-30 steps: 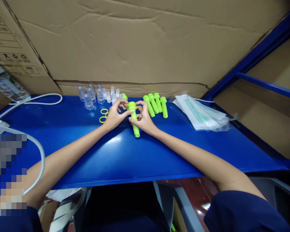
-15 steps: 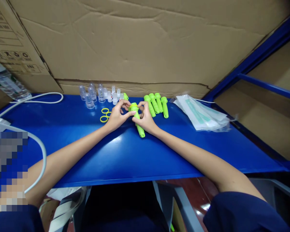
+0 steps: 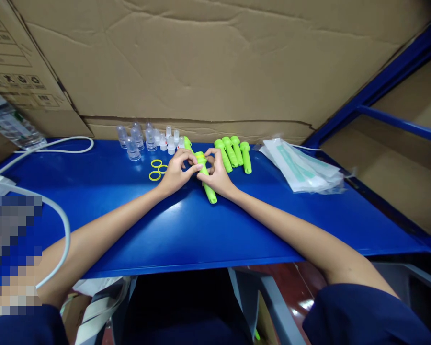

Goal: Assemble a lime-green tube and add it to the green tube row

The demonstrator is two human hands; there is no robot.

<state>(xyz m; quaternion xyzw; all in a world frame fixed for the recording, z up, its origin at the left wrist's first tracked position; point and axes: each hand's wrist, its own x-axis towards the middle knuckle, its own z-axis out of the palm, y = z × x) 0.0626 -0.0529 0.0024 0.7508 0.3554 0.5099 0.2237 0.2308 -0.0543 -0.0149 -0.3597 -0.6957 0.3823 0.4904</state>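
The green tube (image 3: 210,191) slants between our left hand (image 3: 176,173) and right hand (image 3: 218,177), curled fingers (image 3: 205,178) pinching it near its top, arms (image 3: 120,214) angled inward over the bench (image 3: 187,235).

The glossy blue desk (image 3: 175,235) carries clear domed plastic caps (image 3: 133,149) and smaller white-based ones (image 3: 171,145) along its far edge, left of centre, with three round yellow rings (image 3: 158,168) just in front. Four lime-green flared plastic tubes (image 3: 231,152) lie right of centre, flat clear-wrapped packets (image 3: 301,167) near the far right corner.
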